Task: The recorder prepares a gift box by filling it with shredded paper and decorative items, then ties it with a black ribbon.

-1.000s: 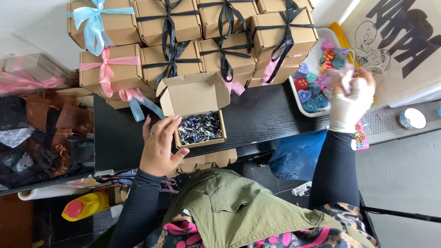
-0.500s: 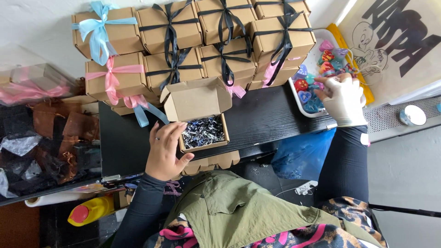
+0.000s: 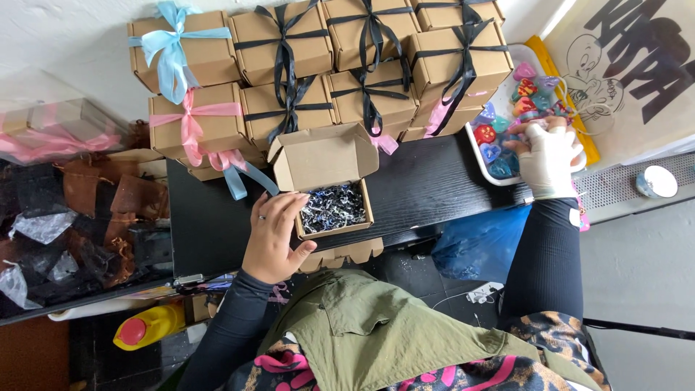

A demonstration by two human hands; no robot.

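Your left hand (image 3: 274, 237) is bare, on the open cardboard box (image 3: 329, 190): fingers curl over the box's left wall, thumb tucked under its near corner, so it grips the box loosely. The box sits at the near edge of the black table (image 3: 427, 185), about mid-length, flap standing up at the back. Inside is dark shredded filler (image 3: 333, 207) with pale flecks.

Your right hand (image 3: 547, 161) wears a white glove and is at the white tray (image 3: 480, 150) on the table's right end. Its fingers bend down into the coloured heart-shaped pieces (image 3: 523, 88). It looks like it's pinching one, but the fingertips are hidden from this angle, so I can't tell whether it has hold of anything.

Behind the open box, along the table's far edge, closed cardboard boxes are stacked: most are tied with black ribbon (image 3: 371, 32), two with pink ribbon (image 3: 192, 124), one at the far-left corner with a light-blue ribbon (image 3: 170, 38). A yellow bottle (image 3: 148, 326) with a red cap lies below the table's left end.
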